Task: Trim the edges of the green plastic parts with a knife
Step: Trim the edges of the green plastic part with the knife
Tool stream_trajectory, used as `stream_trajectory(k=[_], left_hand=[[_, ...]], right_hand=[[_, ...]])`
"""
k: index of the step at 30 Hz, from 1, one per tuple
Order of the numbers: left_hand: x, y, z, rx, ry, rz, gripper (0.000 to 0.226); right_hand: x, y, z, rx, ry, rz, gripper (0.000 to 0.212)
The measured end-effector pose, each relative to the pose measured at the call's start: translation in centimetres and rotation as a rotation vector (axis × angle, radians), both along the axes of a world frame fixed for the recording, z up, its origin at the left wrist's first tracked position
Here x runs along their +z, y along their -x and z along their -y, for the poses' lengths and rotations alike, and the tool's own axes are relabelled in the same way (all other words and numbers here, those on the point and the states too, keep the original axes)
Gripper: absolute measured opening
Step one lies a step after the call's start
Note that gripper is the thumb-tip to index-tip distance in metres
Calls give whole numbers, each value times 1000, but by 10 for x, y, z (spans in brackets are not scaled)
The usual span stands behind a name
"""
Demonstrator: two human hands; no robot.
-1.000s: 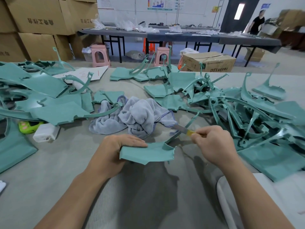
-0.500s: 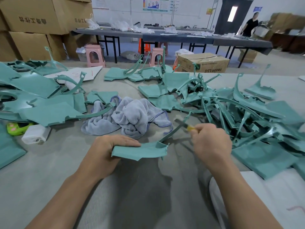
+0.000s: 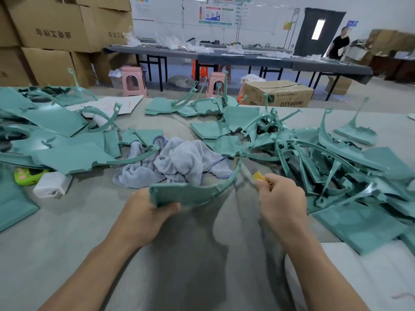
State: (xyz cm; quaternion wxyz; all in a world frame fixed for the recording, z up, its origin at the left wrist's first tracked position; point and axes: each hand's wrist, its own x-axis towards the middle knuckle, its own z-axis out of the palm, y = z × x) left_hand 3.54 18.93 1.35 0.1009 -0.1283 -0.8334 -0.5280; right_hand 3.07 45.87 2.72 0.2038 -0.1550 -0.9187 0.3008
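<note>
now left hand (image 3: pixel 143 212) has tilted the part (image 3: pixel 179 195) up, fingers gripping it; right hand (image 3: pixel 280 198) holds the knife (image 3: pixel 253 176) fisted at the strut. trimming continues along that edge.

The left hand (image 3: pixel 146 215) tipped the flat green plastic part (image 3: pixel 179 195) upright, thumb beneath; the yellow-handled knife (image 3: pixel 256 176) slid along its curved arm.

left hand (image 3: pixel 146 215) gripping a green plastic part (image 3: pixel 186 195) mid-frame, right hand (image 3: pixel 281 202) holding a yellow-handled knife (image 3: pixel 254 176) at its curved arm, crumpled grey towel (image 3: pixel 179 163) just behind, more green parts (image 3: pixel 336 162) piled right
</note>
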Motion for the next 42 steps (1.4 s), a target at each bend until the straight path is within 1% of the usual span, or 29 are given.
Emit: stream_trajectory(k=[1,3,4,6,7,8,10,12,13,14,16,17,19,21,23,24,25,27,28,29,31,32,33,35,37,38,40,41,42], left_hand=[[1,0,-3,26,-196,94,27],[5,-1,-6,42,-645,271,32],[7,-1,-6,46,-777,310,32],[12,-2,-3,54,-902,356,35],[15,-2,-2,61,-949,374,38],[16,-1,0,72,-997,390,39],[19,0,2,92,-1080,439,34],[21,1,3,84,-1124,480,32],[21,1,5,79,-1133,504,35],[21,1,6,71,-1134,528,37],[21,1,7,47,-1134,580,40],[21,1,8,41,-1130,603,41],[21,2,10,44,-1129,626,42],[20,4,11,52,-1132,616,43],[19,5,11,60,-1130,602,44],[19,6,10,60,-1131,597,44],[18,6,10,55,-1134,591,43],[18,4,10,37,-1137,580,41],[18,4,11,26,-1135,575,41],[17,3,12,14,-1130,572,42],[16,2,12,-12,-1131,579,42],[15,2,12,-20,-1137,585,41],[15,3,12,-24,-1143,587,40],[15,5,12,-33,-1144,581,37],[16,6,11,-31,-1146,577,37],[16,6,11,-29,-1148,582,37],[17,4,11,-46,-1155,599,32],[18,3,12,-56,-1163,610,30],[19,2,13,-59,-1171,619,31]], right_hand=[[-2,0,2,38,68,-34,36],[0,-1,3,120,228,-120,35],[2,-2,4,175,324,-174,36],[7,-5,11,302,500,-245,37],[8,-8,17,368,550,-244,35],[9,-10,25,429,560,-226,32],[8,-16,38,531,466,-177,28],[3,-19,48,590,323,-143,32],[0,-19,51,569,266,-140,33],[-2,-16,51,493,208,-141,32],[-2,-7,41,234,97,-100,28],[-2,-3,34,115,109,-69,30],[-4,0,22,16,232,-67,33],[-3,-2,20,48,311,-160,34],[-2,-7,28,195,405,-271,35],[-2,-11,35,303,463,-284,34],[-3,-14,42,411,475,-257,32],[-8,-15,53,540,364,-142,31],[-10,-11,55,507,316,-106,32],[-11,-5,52,408,298,-89,34],[-9,6,36,126,259,-26,38],[-9,9,27,27,274,-1,40],[-9,10,20,-18,324,-7,40],[-8,6,16,59,494,-117,39],[-5,-3,27,285,620,-222,34],[-4,-7,35,412,623,-232,32],[-5,-9,45,575,502,-186,35],[-7,-6,44,557,417,-172,37],[-9,0,40,468,358,-172,38]])
